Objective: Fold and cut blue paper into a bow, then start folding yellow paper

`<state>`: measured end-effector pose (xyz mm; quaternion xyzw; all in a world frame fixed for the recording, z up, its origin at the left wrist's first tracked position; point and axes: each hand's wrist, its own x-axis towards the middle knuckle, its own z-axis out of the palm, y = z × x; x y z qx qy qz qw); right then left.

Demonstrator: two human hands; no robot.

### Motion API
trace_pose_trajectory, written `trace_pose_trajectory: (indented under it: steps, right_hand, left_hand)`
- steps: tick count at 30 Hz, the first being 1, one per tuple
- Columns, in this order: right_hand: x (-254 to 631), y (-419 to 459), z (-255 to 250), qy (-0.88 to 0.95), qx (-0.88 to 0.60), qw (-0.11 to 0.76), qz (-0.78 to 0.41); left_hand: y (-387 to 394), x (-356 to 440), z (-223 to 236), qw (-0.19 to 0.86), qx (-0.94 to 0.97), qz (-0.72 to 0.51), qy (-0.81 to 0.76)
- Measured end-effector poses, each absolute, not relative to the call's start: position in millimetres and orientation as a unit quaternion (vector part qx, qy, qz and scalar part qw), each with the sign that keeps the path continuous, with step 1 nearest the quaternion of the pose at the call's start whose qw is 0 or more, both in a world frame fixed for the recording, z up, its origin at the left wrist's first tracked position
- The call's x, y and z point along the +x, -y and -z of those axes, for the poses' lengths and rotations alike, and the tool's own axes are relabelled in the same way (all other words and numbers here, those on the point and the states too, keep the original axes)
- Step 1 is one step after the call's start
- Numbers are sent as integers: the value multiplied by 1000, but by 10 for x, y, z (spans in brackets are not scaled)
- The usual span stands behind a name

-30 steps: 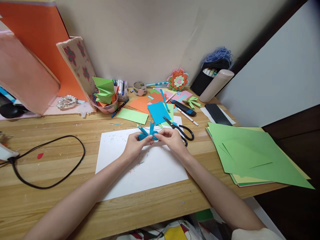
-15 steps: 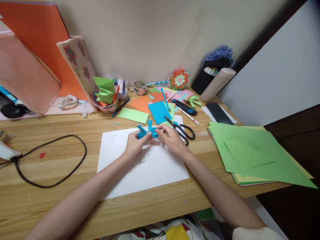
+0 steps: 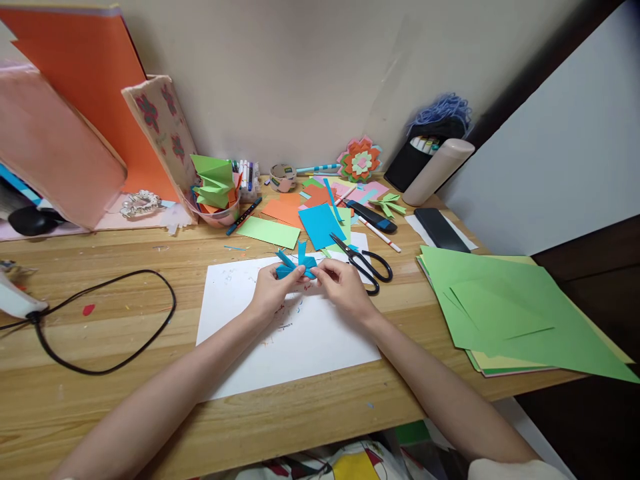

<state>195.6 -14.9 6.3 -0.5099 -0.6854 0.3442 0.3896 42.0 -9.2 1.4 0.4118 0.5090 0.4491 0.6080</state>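
Note:
Between my hands is a folded blue paper piece (image 3: 286, 269) with a few strips standing up from it, above a white sheet (image 3: 240, 360). My left hand (image 3: 275, 288) is closed on its left part, thumb on the front. The fingers of my right hand (image 3: 343, 285) pinch its right end. Black-handled scissors (image 3: 370, 267) lie open just beyond my right hand. A flat blue paper square (image 3: 321, 225) lies behind, close to the scissor tips. The back of the folded paper is hidden by my fingers.
A black cable loop (image 3: 173, 303) lies on the left. Green sheets (image 3: 500, 300) overhang the right table edge. At the back are a paper-filled tub (image 3: 217, 215), a tape roll (image 3: 283, 177), a layered paper flower (image 3: 360, 160), a box cutter (image 3: 375, 219), a phone (image 3: 440, 229) and a bottle (image 3: 437, 172).
My right fingers have drawn together into a tighter pinch at the right end of the blue paper. My left hand keeps its hold. The whole view has shifted slightly.

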Motion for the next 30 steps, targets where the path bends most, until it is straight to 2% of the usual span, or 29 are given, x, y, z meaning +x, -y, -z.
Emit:
trace_pose_trajectory:
  steps: [7,11,23,27,30]
  right_hand:
    - [2074,52,-107,658,-446,351,-495]
    - [2108,24,-104,639,-436,331,-540]
    - [2041,100,-105,678,-471,361,-434]
    - [2023,108,-79,662,-485,363,-441]
    - [2028,94,-59,638,-490,358,-474]
  left_hand:
    - [62,378,23,640,399,-447,-480]
    - [46,353,55,653,406,-441,-463]
    - [31,361,23,662,401,-455,-440]
    - [-10,330,25,701,381,-448,-404]
    - [-33,322,53,685,375,-454,-428]
